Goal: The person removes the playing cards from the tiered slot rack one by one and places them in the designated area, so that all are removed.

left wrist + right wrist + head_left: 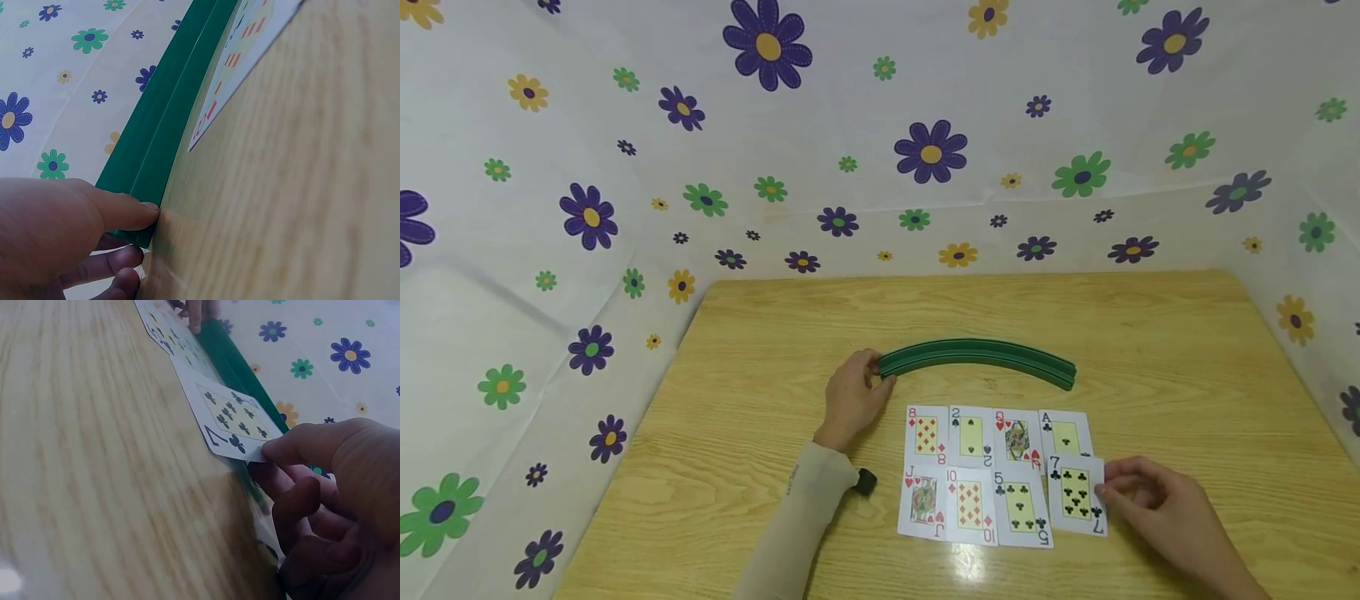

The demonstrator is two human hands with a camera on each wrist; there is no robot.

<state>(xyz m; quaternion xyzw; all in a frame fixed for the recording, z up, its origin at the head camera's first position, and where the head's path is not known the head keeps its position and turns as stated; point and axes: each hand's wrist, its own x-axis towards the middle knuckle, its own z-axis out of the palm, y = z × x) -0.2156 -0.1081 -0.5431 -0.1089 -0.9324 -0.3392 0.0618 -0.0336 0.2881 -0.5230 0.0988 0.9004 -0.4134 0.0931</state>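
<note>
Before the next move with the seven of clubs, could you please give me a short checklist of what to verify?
1. Right hand pinches the white seven of clubs playing card at its edge: ok.
2. Card face up and readable: ok.
3. Left hand holds the end of the curved green plastic card rack: ok.
4. Rack slots free of cards: ok, as far as the head view shows.
5. Seven other face-up cards lie in tidy rows on the light wooden table: ok.
6. Seven of clubs lifted off the table: cannot tell.
</note>
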